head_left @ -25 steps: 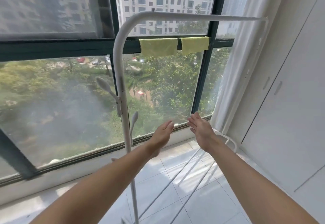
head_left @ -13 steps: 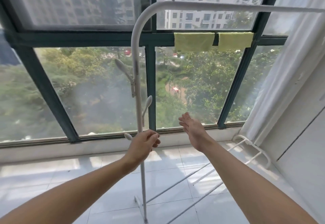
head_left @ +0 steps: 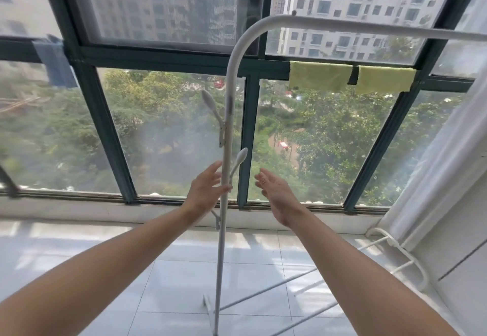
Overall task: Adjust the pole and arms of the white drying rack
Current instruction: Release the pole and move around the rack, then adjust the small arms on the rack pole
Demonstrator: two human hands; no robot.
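The white drying rack's upright pole (head_left: pixel 228 125) stands in front of me and curves at the top into a long bar (head_left: pixel 369 28) running right. Three short arms branch off it: an upper one (head_left: pixel 210 103) angled up-left, a middle one (head_left: pixel 240 158) angled up-right, and a small low one (head_left: pixel 216 218). My left hand (head_left: pixel 207 190) is just left of the pole, fingers spread upward, thumb lying across the pole below the middle arm. My right hand (head_left: pixel 275 193) hovers open to the right of the pole, palm facing it, not touching.
The rack's base rails (head_left: pixel 303 291) lie across the tiled floor to the right. Two yellow-green cloths (head_left: pixel 320 76) hang on the dark window frame (head_left: pixel 105 125). A white curtain (head_left: pixel 448 167) and white cabinet wall close off the right side.
My left hand, closed around the pole half a second ago, has spread its fingers and slid slightly up. My right hand has come nearer the pole. The view has swung left.
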